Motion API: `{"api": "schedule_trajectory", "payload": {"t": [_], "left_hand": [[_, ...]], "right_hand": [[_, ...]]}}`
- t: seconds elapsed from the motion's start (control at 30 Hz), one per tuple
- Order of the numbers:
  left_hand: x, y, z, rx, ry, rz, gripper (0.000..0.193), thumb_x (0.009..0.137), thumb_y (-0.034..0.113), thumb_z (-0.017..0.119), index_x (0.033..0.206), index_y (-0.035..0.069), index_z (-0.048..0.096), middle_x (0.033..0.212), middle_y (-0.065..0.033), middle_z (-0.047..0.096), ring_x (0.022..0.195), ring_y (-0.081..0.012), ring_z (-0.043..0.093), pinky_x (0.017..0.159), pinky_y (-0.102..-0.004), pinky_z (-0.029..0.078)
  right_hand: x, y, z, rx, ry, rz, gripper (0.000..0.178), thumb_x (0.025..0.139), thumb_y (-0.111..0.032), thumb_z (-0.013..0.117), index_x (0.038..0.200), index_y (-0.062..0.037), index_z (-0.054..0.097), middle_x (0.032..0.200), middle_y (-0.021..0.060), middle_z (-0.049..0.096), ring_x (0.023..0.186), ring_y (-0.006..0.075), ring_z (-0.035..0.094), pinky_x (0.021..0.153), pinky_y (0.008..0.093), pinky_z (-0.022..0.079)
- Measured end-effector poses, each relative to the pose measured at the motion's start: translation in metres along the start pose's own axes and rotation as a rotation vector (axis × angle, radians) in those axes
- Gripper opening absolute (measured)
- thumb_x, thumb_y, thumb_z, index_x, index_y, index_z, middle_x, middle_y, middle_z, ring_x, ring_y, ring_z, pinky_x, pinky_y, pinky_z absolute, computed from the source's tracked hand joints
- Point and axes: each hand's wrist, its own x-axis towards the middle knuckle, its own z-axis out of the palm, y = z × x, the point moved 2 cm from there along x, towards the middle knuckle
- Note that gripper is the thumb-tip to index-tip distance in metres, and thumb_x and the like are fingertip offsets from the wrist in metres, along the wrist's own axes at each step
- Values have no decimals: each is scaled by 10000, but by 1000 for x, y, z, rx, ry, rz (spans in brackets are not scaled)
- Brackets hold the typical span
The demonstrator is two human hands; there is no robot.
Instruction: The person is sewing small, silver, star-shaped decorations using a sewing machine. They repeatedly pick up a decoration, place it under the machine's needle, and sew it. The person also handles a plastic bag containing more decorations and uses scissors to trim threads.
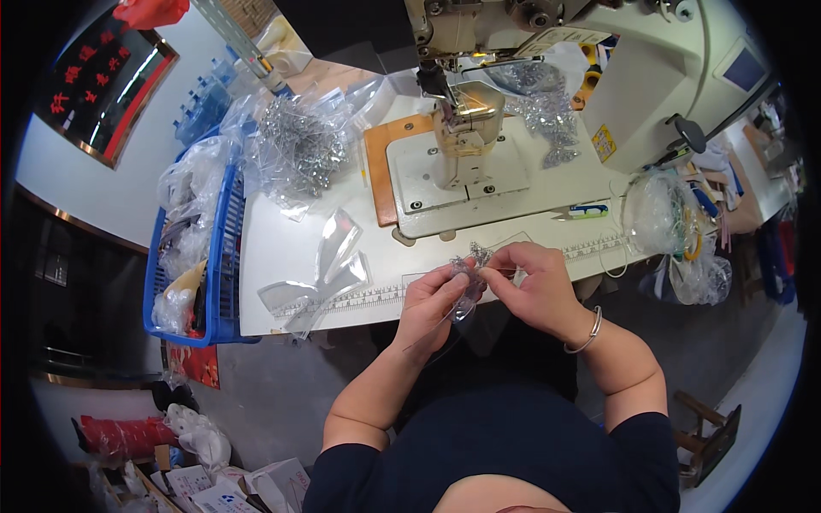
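At the front edge of the white table, both my hands meet over a small clear and silver sparkly piece (464,306), perhaps a beaded bow. My left hand (428,308) is closed, pinching it between thumb and fingers. From the other side my right hand (534,286), with a bangle at its wrist, pinches the same piece at its upper part. A thin strand hangs below my left hand. Left of the hands lie clear plastic bow-shaped sheets (338,256). A post-bed sewing machine (470,128) stands beyond, its needle area apart from my hands.
A bag of silver glittery pieces (304,145) sits at the back left, more glittery pieces (547,115) behind the machine. A blue basket (227,256) flanks the table's left side. Thread snips (586,211) lie right, near a clear plastic bag (654,209). A ruler strip (368,297) runs along the front.
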Motion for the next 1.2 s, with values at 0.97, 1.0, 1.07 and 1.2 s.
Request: {"api": "schedule_trajectory", "payload": {"t": [0.97, 1.0, 1.07, 1.2], "left_hand": [[11, -14, -12, 164, -69, 44, 307, 848, 21, 567, 1143, -54, 526, 1016, -106, 610, 912, -157, 604, 837, -289, 489], [10, -13, -11, 189, -66, 39, 310, 848, 24, 570, 1145, -55, 526, 1011, -105, 612, 906, -155, 605, 829, -287, 490], [10, -10, -11, 245, -66, 29, 317, 846, 32, 577, 1147, -55, 526, 1005, -103, 614, 899, -151, 604, 816, -282, 490], [8, -4, -7, 315, -54, 10, 327, 843, 45, 591, 1147, -56, 528, 997, -99, 616, 892, -139, 599, 796, -269, 486]], "right_hand": [[-7, 12, 7, 32, 22, 39, 119, 721, -79, 689, 716, -2, 599, 639, 69, 599, 588, 137, 559, 565, 258, 446], [-7, 13, 5, 67, -7, 79, 120, 731, -85, 687, 724, 3, 607, 647, 66, 608, 595, 119, 556, 574, 247, 447], [-7, 15, 3, 129, -62, 167, 122, 749, -95, 684, 746, 9, 620, 659, 55, 619, 611, 91, 541, 584, 238, 443], [-6, 15, 0, 141, -85, 200, 139, 753, -113, 676, 743, 12, 616, 672, 81, 632, 611, 127, 583, 578, 255, 461]]}}
